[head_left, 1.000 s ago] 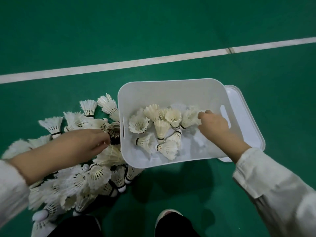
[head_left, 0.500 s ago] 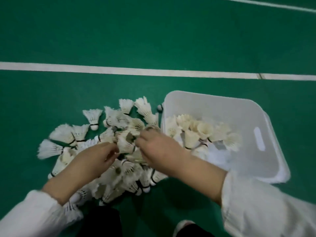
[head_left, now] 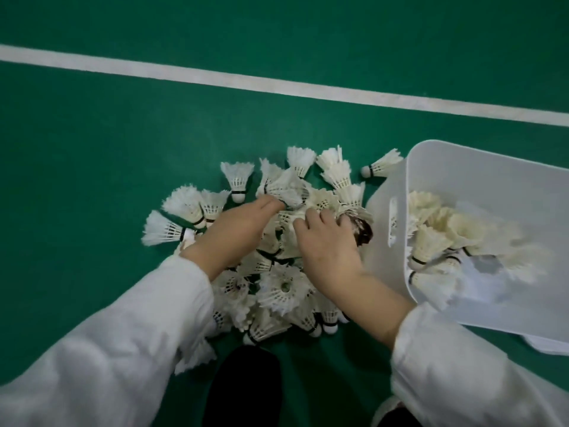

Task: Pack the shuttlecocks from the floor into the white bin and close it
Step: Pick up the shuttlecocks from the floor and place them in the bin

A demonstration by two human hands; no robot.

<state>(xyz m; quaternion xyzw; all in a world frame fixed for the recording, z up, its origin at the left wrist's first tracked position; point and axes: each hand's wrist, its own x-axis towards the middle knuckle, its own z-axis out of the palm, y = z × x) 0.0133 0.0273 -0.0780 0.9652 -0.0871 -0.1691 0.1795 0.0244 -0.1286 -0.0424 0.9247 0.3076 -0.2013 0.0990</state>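
Head view: left hand (head_left: pixel 237 232) and right hand (head_left: pixel 326 241), both down in shuttlecock pile (head_left: pixel 277 272) on floor (head_left: pixel 92 149); fingers curled among feathers, firm hold on anything unclear. White bin (head_left: pixel 437 167) just right of right hand, part-filled. Likely featherlight, skirts crushable; gather loosely, lift by cork ends.

both hands (head_left: pixel 277 235) in floor shuttlecocks (head_left: pixel 277 288) beside white bin (head_left: pixel 431 167).

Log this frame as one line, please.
phase: gathering | left hand: in shuttlecock pile | right hand: in pile | white bin: open, partly filled
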